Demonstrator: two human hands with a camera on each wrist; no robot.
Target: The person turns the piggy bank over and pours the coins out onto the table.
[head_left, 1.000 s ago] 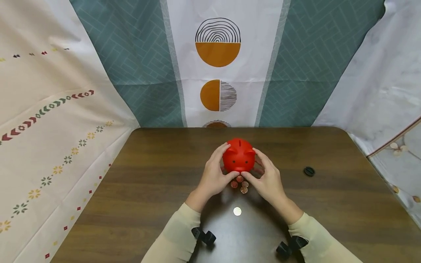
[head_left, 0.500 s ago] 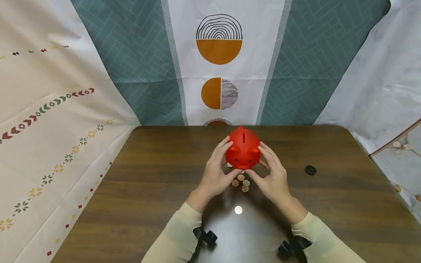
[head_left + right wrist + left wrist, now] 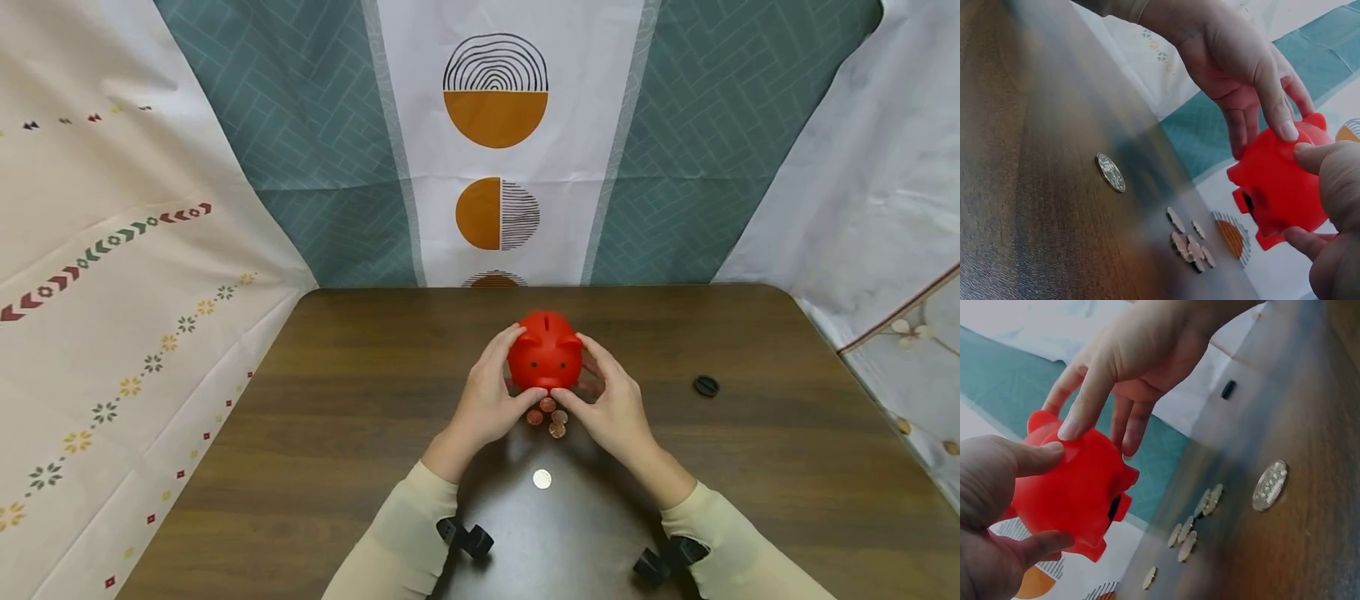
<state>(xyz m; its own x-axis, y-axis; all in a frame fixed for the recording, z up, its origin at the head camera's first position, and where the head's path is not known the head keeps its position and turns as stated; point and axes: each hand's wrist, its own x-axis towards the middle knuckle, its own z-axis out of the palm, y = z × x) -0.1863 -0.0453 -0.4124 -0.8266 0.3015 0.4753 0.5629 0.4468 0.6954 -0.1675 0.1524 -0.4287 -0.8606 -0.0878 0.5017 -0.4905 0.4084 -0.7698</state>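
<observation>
A red piggy bank [image 3: 546, 354] is held up between both hands, its face toward me and its coin slot on top. My left hand [image 3: 483, 406] grips its left side, thumb low at the snout. From the right side my right hand [image 3: 618, 408] grips it likewise, the two thumbs almost meeting. Both wrist views show the bank clear of the table, with a dark round hole [image 3: 1247, 201] in its belly between the stubby feet. Several copper-coloured coins [image 3: 557, 430] lie beneath it, partly hidden by bank and thumbs in the head view.
One larger silvery coin [image 3: 542, 479] lies nearer to me on the brown wooden table [image 3: 337, 467]. To the right rests a round black plug [image 3: 706, 386]. Patterned cloths [image 3: 322, 167] hang behind the table and along its sides.
Half a second ago the bank was higher and tipped further forward; it has come down and back, close to its pose of one second ago. Both hands have moved with it.
</observation>
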